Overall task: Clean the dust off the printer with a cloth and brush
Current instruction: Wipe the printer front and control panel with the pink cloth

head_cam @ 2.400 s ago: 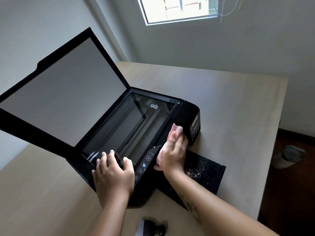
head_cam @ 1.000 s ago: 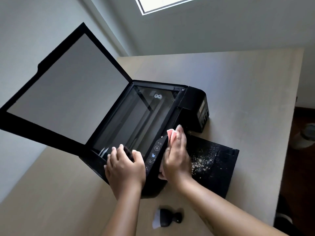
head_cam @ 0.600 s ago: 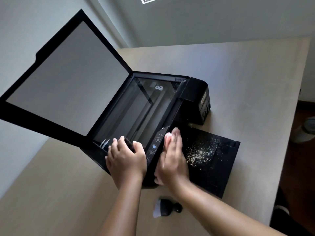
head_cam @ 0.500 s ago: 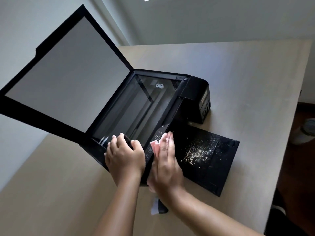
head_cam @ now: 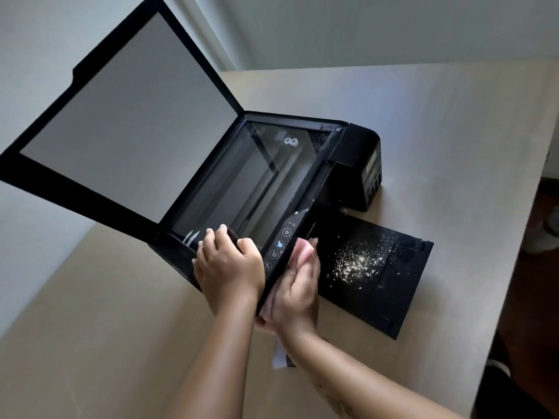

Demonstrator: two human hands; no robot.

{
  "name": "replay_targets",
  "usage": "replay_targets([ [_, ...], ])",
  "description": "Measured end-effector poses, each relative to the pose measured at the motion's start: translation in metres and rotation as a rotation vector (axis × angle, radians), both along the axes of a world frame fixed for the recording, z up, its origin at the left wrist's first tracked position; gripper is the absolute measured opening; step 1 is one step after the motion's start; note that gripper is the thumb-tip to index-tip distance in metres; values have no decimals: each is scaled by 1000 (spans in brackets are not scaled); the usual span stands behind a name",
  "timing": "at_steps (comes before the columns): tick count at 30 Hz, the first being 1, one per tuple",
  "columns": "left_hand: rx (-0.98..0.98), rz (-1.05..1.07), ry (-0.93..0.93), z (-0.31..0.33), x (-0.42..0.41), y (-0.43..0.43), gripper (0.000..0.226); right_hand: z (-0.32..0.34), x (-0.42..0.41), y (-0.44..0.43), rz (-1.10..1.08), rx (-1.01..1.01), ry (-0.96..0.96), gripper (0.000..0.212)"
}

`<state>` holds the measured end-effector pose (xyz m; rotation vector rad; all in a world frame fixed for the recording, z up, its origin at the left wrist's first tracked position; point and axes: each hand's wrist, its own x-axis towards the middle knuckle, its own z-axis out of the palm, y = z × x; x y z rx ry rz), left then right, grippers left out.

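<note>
Nearest me, my right hand (head_cam: 298,293) presses a pink folded cloth (head_cam: 302,252) flat against the front face of the black flatbed printer (head_cam: 348,152) on the pale wooden table (head_cam: 438,116). My left hand (head_cam: 228,266) grips its front corner, fingers curled over. Just beyond, white dust (head_cam: 357,263) speckles the black output tray (head_cam: 402,285); a careless swipe probably scatters it onto the table.

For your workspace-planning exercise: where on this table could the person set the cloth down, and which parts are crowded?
Bare table stretches behind and right of the printer, out to the far edge. More bare surface lies near-left, below the raised lid. It is crowded in front: both hands, the pink cloth and the dusty output tray sit together.
</note>
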<state>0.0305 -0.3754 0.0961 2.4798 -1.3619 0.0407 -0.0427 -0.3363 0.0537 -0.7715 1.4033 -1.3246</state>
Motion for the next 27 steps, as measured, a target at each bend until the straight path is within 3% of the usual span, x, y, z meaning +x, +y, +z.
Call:
replay_targets([
  [3, 6, 2, -6, 2, 3, 2, 67, 3, 8, 20, 127, 142, -141, 45],
  [8, -2, -7, -11, 4, 5, -2, 67, 1, 36, 38, 108, 107, -134, 49],
  [13, -6, -11, -3, -1, 4, -1, 65, -17, 26, 16, -1, 226, -129, 29],
  [17, -10, -17, -10, 0, 5, -1, 66, -14, 18, 37, 152, 178, -51, 42],
  [21, -7, -26, -19, 1, 4, -3, 66, -1, -9, -16, -15, 43, -32, 44],
  [27, -6, -20, -35, -1, 5, -2, 66, 33, -68, -96, -173, 221, -252, 18],
])
